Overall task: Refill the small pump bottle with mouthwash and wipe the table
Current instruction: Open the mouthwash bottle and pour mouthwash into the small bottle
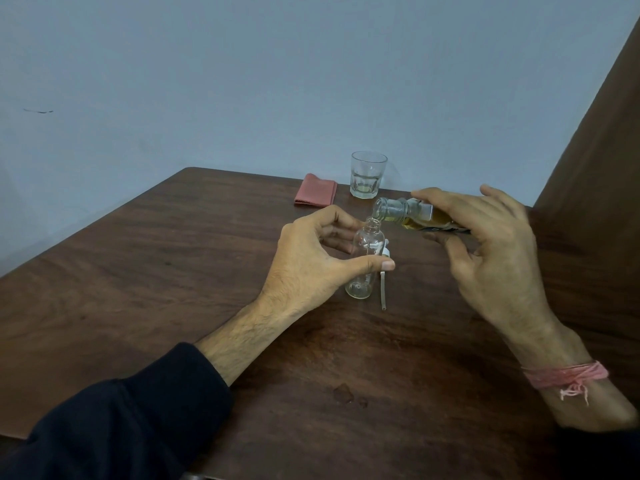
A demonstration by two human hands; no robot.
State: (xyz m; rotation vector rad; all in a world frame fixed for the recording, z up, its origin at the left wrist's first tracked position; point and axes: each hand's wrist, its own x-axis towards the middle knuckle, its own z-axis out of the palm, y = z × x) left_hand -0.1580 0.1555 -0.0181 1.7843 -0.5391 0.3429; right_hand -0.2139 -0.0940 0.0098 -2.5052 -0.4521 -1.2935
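A small clear bottle (364, 258) stands upright and uncapped in the middle of the dark wooden table (173, 258). My left hand (311, 261) grips it by the sides. My right hand (491, 251) holds the mouthwash bottle (412, 213) tipped nearly level, its open mouth just above the small bottle's neck; yellowish liquid sits inside it. The white pump head with its tube (383, 285) lies on the table beside the small bottle, to its right.
A folded pink cloth (316, 190) lies at the far edge of the table. A clear glass tumbler (367, 174) with a little liquid stands next to it. Small wet spots (344, 393) mark the near tabletop. A brown surface (595, 168) rises at right.
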